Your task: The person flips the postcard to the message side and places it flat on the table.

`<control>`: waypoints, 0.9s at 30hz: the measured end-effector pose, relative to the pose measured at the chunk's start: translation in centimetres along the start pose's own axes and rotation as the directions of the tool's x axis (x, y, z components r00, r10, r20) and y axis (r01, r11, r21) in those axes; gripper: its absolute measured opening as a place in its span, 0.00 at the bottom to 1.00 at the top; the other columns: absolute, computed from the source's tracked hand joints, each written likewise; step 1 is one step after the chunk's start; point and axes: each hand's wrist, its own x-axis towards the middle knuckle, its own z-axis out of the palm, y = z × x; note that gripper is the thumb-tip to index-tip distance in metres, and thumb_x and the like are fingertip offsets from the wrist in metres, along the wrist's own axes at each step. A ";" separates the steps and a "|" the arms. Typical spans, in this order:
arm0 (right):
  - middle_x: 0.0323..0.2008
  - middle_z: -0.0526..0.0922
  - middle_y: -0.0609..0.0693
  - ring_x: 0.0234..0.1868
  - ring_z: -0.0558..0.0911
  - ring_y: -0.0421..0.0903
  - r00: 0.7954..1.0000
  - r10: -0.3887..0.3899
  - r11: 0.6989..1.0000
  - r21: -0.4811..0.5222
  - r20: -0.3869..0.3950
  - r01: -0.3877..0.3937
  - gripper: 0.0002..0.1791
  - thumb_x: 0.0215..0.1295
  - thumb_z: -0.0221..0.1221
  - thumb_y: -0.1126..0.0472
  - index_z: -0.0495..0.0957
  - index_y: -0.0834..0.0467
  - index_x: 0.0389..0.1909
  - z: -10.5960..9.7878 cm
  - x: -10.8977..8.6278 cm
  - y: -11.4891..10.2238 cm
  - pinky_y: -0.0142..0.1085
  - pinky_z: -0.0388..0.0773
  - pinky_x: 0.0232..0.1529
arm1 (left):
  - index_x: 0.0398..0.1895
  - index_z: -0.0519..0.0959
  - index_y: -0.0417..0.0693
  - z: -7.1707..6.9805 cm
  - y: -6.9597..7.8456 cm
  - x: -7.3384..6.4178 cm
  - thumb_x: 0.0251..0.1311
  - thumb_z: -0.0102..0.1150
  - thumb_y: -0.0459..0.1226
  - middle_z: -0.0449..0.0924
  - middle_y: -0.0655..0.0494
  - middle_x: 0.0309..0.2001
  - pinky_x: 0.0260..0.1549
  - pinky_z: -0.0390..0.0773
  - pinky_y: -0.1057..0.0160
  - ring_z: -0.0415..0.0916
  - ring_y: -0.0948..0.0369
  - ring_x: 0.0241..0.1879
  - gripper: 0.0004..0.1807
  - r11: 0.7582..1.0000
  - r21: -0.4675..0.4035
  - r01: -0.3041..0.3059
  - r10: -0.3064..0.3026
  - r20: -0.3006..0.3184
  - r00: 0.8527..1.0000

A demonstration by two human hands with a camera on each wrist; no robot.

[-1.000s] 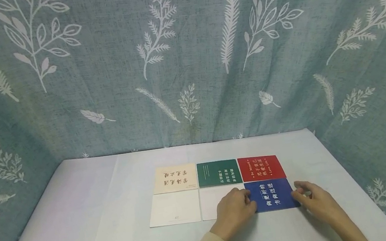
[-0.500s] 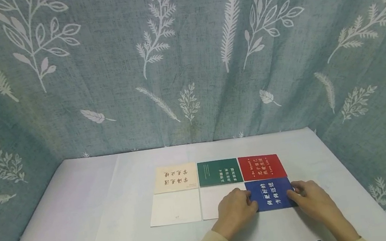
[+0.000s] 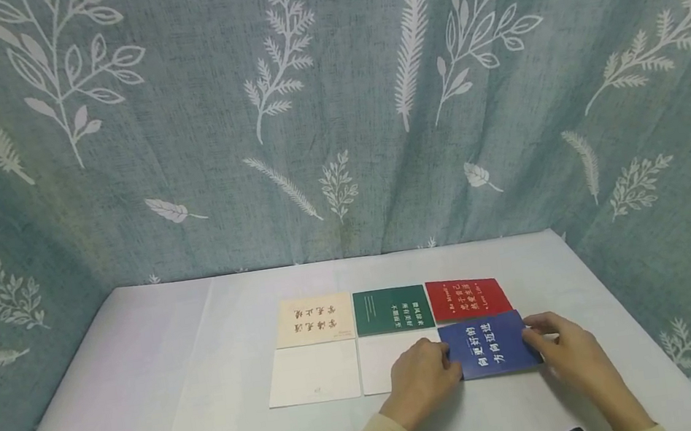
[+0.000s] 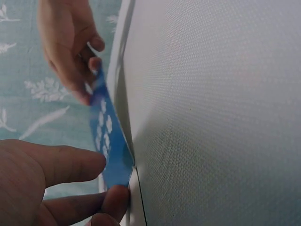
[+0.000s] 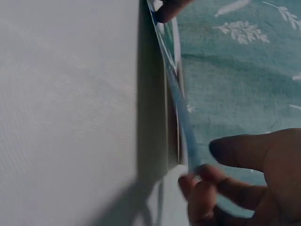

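Note:
A thin blue booklet (image 3: 486, 347) with white characters is raised and tilted, its right end higher off the white table than its left end. My right hand (image 3: 566, 350) grips the right edge between thumb and fingers. At the left edge, the thumb and fingers of my left hand (image 3: 420, 380) hold the near corner, the thumb over the blue face in the left wrist view. Behind it lies a red booklet (image 3: 468, 298), partly overlapped by the raised blue one. A white booklet (image 3: 379, 358) lies flat, partly hidden under my left hand.
A green booklet (image 3: 392, 310) and a beige one (image 3: 314, 320) lie in the back row. Another white booklet (image 3: 312, 373) sits at the front left. The white table (image 3: 197, 383) ends at a leaf-patterned curtain (image 3: 334, 136) along the back and sides.
The blue booklet was flat; its right side has risen and shifted slightly right. My right hand first closed in on that edge, then lifted it. My left hand stayed nearly in place.

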 end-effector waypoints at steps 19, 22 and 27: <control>0.52 0.86 0.56 0.50 0.80 0.44 0.999 0.021 0.963 0.267 0.030 -0.029 0.33 0.69 0.62 0.41 0.78 0.62 0.62 -2.0 -0.5 2.4 0.38 0.75 0.44 | 0.48 0.86 0.45 -0.8 0.0 0.1 0.56 0.66 0.37 0.75 0.65 0.26 0.21 0.67 0.66 0.67 0.68 0.23 0.16 0.996 -0.077 0.055 -0.058 -0.030 0.998; 0.52 0.86 0.53 0.45 0.78 0.38 0.998 0.048 0.942 0.330 0.027 -0.055 0.34 0.68 0.63 0.41 0.77 0.63 0.63 -2.4 -0.6 2.8 0.36 0.76 0.42 | 0.48 0.87 0.48 -1.4 -0.1 0.4 0.58 0.64 0.37 0.76 0.67 0.26 0.21 0.67 0.66 0.68 0.69 0.23 0.14 0.993 -0.100 0.059 -0.067 -0.080 0.995; 0.46 0.87 0.45 0.41 0.78 0.36 0.998 0.055 0.909 0.414 0.012 -0.055 0.31 0.68 0.63 0.42 0.78 0.61 0.61 -2.6 -0.7 3.1 0.35 0.75 0.39 | 0.47 0.87 0.50 -2.2 -0.6 0.6 0.60 0.63 0.40 0.77 0.70 0.26 0.19 0.66 0.66 0.67 0.69 0.22 0.13 0.987 -0.138 0.078 -0.095 -0.122 0.988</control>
